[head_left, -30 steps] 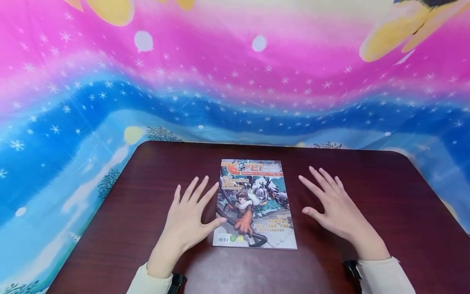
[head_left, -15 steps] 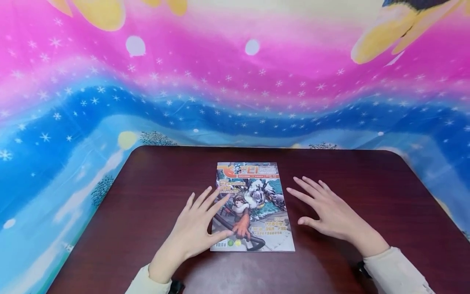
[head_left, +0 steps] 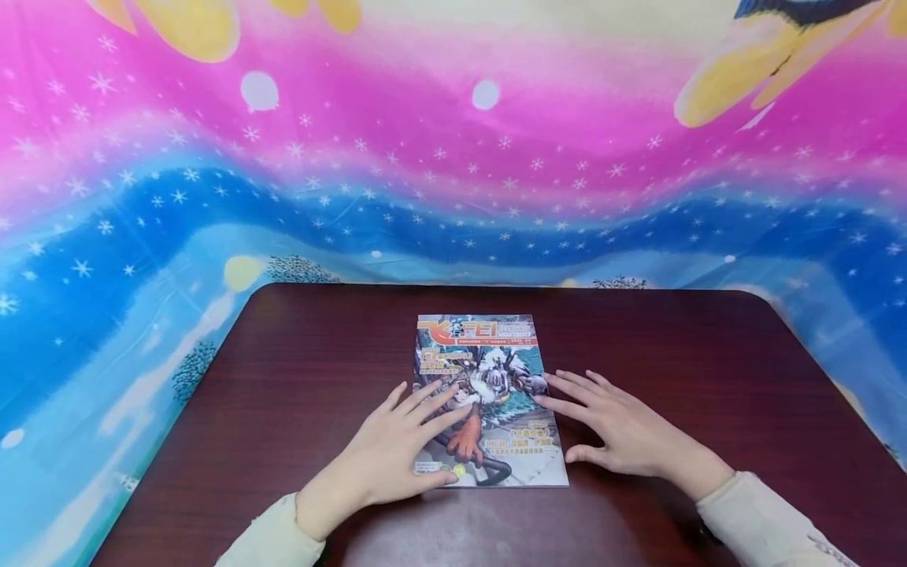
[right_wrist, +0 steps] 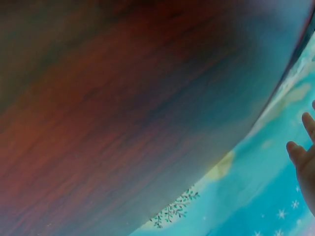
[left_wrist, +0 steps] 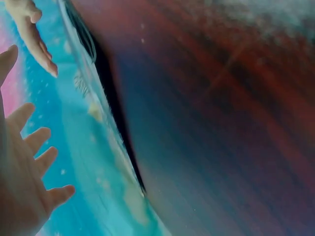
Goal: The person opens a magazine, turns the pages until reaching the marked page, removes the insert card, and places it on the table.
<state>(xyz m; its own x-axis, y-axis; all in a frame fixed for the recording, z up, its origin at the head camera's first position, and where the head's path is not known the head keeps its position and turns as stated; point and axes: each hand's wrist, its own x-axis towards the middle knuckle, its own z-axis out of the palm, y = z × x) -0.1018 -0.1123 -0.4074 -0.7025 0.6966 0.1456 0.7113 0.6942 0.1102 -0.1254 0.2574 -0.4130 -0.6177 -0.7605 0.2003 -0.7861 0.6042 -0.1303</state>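
Observation:
A magazine [head_left: 510,370] with a colourful illustrated cover lies face up on the dark wooden table. In the head view my left hand [head_left: 397,449] reaches over its lower left part, fingers spread and straight, thumb over the bottom edge. My right hand [head_left: 623,429] is at the magazine's right side, its fingertips right at the edge and the fingers extended. In the left wrist view the left hand [left_wrist: 22,177] shows spread fingers with nothing in them, and the right hand [left_wrist: 34,34] appears beyond. Part of the right hand [right_wrist: 306,162] shows at the border of the right wrist view.
The table [head_left: 305,354] has a reddish-brown wood surface with rounded far corners. Behind it and along its sides hangs a pink and blue cloth [head_left: 453,173] with snowflakes, touching close to the table's back edge.
Both hands have moved toward each other and a little nearer the body. The left hand now covers part of the cover; the right fingertips have come to the right edge. The view tilted slightly.

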